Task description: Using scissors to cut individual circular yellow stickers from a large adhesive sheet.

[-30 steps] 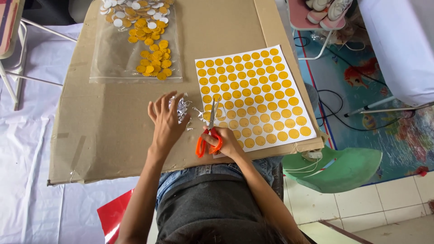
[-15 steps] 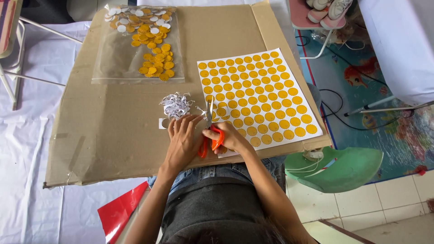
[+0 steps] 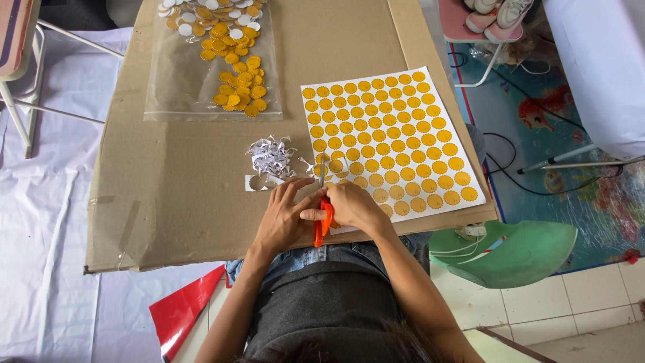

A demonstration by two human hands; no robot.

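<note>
Right hand: the right hand (image 3: 356, 207) is closing around the orange handles of the scissors (image 3: 322, 218), near the front edge of the cardboard (image 3: 188, 175).
Scissors: the blades are pointing away from the person, lying over the near left corner of the sheet (image 3: 386, 138).
Left hand: the left hand (image 3: 285, 218) is resting flat on the cardboard just beside the scissors, fingers spread and loosely open, fingertips touching the sheet's near left edge; it is gripping nothing that shows.
Sheet: a white sheet printed with rows of yellow scalloped circles is lying on the right half of the cardboard, reaching its front right edge.
Scraps: a small heap of white paper scraps (image 3: 270, 156) is sitting just beyond the left hand, beside the sheet's left edge.
Bag: a clear bag (image 3: 211, 64) is lying at the far edge of the cardboard, well apart from the hands, holding cut yellow and white circles.
Cardboard: it is lying across the person's lap, over a white cloth (image 3: 47, 222).
</note>
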